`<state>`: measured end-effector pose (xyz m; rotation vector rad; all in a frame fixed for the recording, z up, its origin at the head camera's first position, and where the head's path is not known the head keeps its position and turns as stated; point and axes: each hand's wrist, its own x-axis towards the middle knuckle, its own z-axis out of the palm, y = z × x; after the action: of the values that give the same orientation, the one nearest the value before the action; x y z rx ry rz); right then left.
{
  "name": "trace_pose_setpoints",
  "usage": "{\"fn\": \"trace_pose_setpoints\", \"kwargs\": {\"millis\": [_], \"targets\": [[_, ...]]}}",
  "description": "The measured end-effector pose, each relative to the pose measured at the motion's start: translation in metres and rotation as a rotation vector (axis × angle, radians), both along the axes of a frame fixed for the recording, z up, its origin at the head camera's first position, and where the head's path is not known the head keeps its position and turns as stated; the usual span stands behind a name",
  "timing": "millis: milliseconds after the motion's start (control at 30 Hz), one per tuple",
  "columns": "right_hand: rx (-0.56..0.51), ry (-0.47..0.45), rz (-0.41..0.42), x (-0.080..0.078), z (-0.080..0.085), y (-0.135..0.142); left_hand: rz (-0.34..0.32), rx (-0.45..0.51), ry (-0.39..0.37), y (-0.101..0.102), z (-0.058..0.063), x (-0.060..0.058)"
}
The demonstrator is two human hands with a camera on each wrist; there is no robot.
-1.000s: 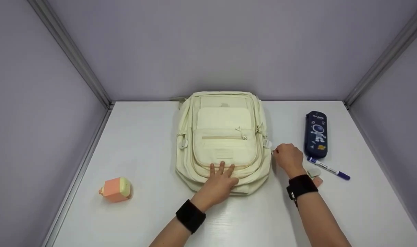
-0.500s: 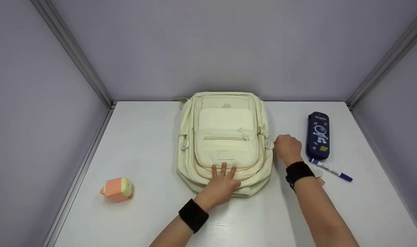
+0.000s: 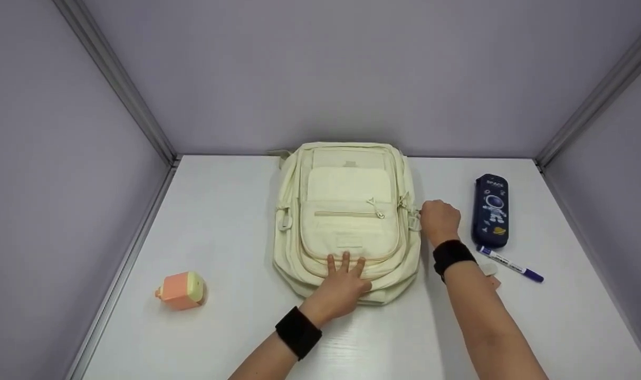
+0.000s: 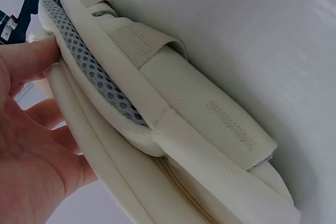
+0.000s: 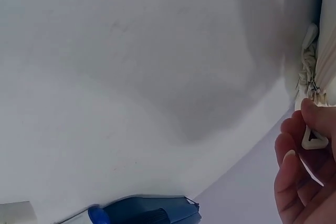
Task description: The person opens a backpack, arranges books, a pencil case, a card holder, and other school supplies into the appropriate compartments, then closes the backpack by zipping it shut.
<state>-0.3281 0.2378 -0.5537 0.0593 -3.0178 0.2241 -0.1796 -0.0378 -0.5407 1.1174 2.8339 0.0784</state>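
Observation:
A cream backpack [image 3: 349, 187] lies on its back on the white table, front pockets upward. My left hand [image 3: 338, 291] rests on its lower end with the fingers spread over the front. In the left wrist view the thumb [image 4: 31, 59] touches the pack's bottom edge near a padded, mesh-lined shoulder strap [image 4: 86, 59]. At the pack's right side my right hand [image 3: 440, 220] pinches a zipper pull. Its white triangular loop [image 5: 315, 145] sticks out below the thumb in the right wrist view. In the head view the pull is mostly hidden by the hand.
A dark blue pencil case [image 3: 490, 211] lies on the right, with a marker [image 3: 510, 263] below it. Beside the right forearm are a small pale piece [image 3: 488, 269] and a pink one [image 3: 495, 282]. At the left sits an orange-and-yellow block [image 3: 180, 291]. Panels enclose the table.
My right hand has moved away from me along the pack's right side, from below the side buckle to just beside it. The left hand stays on the pack's lower end.

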Motion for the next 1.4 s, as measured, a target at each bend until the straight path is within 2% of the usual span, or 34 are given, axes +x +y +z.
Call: {"fn": "trace_pose_setpoints", "kwargs": {"millis": [267, 433, 600, 700, 833, 967, 1033, 1167, 1267, 1400], "targets": [[-0.018, -0.018, -0.043, 0.002, -0.001, -0.003, -0.004, 0.006, -0.02, 0.0, 0.0, 0.001], [-0.076, -0.03, -0.041, 0.004, 0.002, -0.006, 0.006, 0.028, -0.013, -0.002, 0.0, 0.001], [-0.149, 0.056, 0.007, 0.009, 0.003, -0.012, 0.015, 0.069, -0.004, -0.007, 0.001, 0.0], [-0.157, 0.131, 0.036, 0.011, 0.001, -0.016, 0.019, 0.133, -0.038, -0.012, 0.003, -0.002], [-0.171, 0.178, 0.065, 0.015, -0.002, -0.02, 0.012, 0.231, -0.052, -0.023, 0.008, -0.009], [-0.186, 0.174, 0.096, 0.019, -0.005, -0.022, 0.005, 0.294, -0.009, -0.031, 0.008, -0.017], [-0.196, 0.172, 0.106, 0.021, -0.007, -0.023, 0.017, 0.301, 0.032, -0.035, 0.007, -0.023], [-0.215, 0.174, 0.109, 0.022, -0.007, -0.026, 0.089, 0.275, 0.089, -0.043, 0.005, -0.035], [-0.199, 0.183, 0.099, 0.022, -0.008, -0.028, 0.143, 0.266, 0.061, -0.051, 0.004, -0.044], [-0.156, 0.211, 0.098, 0.021, -0.008, -0.031, 0.184, 0.277, -0.032, -0.06, 0.0, -0.054]]}}
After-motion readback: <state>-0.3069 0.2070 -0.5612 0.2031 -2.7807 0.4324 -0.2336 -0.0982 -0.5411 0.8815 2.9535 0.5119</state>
